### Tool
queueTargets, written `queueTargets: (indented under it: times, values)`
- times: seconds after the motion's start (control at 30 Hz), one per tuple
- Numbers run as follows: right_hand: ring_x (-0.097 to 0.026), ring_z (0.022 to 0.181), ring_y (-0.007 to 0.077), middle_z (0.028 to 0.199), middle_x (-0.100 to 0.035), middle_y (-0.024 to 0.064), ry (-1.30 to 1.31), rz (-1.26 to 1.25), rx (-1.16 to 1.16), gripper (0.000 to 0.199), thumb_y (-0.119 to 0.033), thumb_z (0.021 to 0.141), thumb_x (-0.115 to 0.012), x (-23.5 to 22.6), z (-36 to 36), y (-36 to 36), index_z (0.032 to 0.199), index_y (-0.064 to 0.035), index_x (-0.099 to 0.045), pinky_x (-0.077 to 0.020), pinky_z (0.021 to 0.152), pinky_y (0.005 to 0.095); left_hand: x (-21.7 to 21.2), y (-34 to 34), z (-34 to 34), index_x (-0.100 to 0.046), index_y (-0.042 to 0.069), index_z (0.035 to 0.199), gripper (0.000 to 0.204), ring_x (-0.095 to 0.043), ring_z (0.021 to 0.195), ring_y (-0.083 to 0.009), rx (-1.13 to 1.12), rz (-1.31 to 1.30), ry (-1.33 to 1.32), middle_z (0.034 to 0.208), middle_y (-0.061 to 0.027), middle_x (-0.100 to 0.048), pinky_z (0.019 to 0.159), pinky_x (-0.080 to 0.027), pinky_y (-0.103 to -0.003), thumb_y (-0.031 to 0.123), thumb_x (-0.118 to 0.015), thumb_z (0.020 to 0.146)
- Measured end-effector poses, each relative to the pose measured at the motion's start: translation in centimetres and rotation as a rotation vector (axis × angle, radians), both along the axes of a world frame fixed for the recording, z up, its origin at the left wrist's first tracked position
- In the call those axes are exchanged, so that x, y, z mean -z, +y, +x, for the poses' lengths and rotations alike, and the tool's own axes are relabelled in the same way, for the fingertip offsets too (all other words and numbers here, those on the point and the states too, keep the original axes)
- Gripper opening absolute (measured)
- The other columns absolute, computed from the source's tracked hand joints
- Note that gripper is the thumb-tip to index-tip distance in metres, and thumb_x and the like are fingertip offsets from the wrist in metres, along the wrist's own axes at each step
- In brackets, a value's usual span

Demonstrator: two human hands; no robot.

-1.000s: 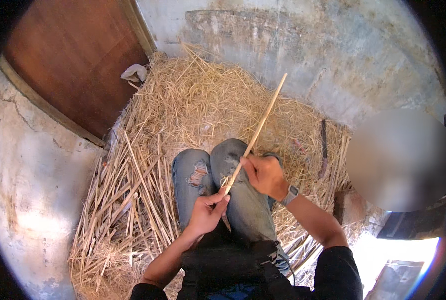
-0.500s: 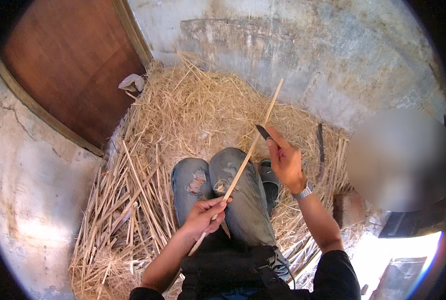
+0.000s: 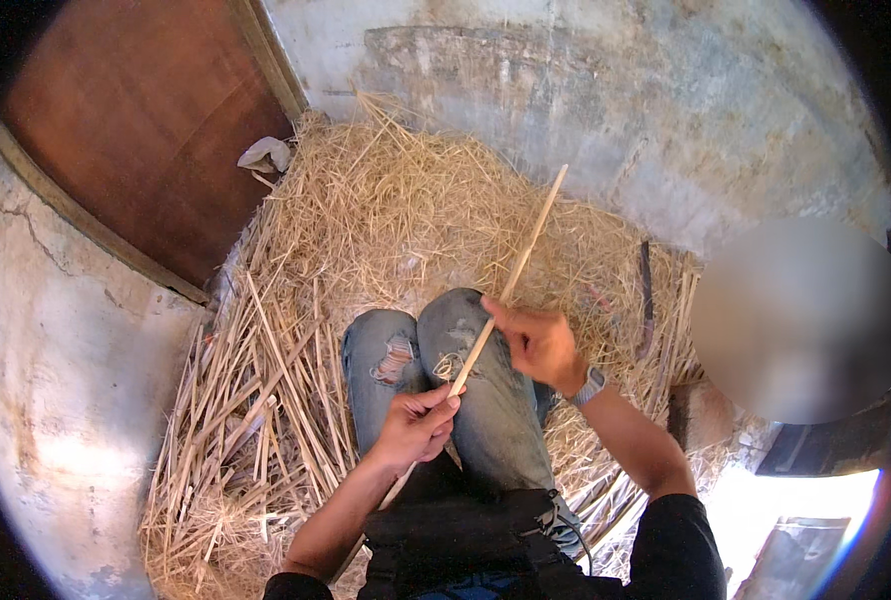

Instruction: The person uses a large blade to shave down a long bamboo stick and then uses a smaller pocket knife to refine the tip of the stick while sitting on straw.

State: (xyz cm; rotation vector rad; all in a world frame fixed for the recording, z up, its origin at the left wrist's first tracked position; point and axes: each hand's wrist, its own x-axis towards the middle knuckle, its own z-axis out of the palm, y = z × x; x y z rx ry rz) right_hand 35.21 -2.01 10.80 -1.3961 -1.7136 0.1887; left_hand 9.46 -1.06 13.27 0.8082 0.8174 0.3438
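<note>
A long pale bamboo strip (image 3: 528,245) slants from my lap up and away to the right, across my right knee. Near its lower part my left hand (image 3: 418,428) is closed around it, thumb on top. My right hand (image 3: 534,345) is closed and lies against the strip above the knee, its fingertips touching it. The knife in my right hand is hidden behind the fingers now; its dark blade showed a moment ago. A curled shaving (image 3: 449,367) rests on the torn jeans (image 3: 466,425).
Fine shavings (image 3: 396,200) cover the floor ahead. Cut strips (image 3: 266,400) are heaped at my left. A dark narrow piece (image 3: 647,300) and a brown block (image 3: 703,412) lie at the right. Stained walls (image 3: 606,100) and a brown door panel (image 3: 156,130) enclose the space.
My right hand has slid down along the strip toward my left hand and knee, and the knife blade has gone out of sight. My left hand has stayed nearly still.
</note>
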Motion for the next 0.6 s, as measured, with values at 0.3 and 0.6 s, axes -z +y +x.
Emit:
queueTargets:
  times: [0.3,0.6]
  values:
    - [-0.063,0.052,0.0249,0.07,-0.066,0.0131,0.163,0.028,-0.057,0.037,0.003,0.08,-0.063,0.0,-0.6,-0.7,0.112,-0.0095,-0.075,-0.0512,0.052,0.0342,0.0,0.1,-0.2,-0.062,0.004,0.129,0.029,-0.031,0.039,-0.0051,0.019,-0.029,-0.088,0.062,0.0036,-0.038,0.035,-0.024,-0.024,0.014,-0.057,0.103]
    - [-0.062,0.053,0.0268,0.065,-0.061,0.0122,-0.177,0.138,0.314,0.039,-0.003,0.08,-0.061,-1.1,5.5,3.9,0.115,-0.0126,-0.074,-0.05,0.051,0.0384,0.3,0.9,-0.7,-0.059,0.005,0.132,0.03,-0.028,0.039,-0.0036,0.001,-0.343,-0.187,0.061,0.0044,-0.035,0.032,-0.021,-0.022,0.011,-0.053,0.104]
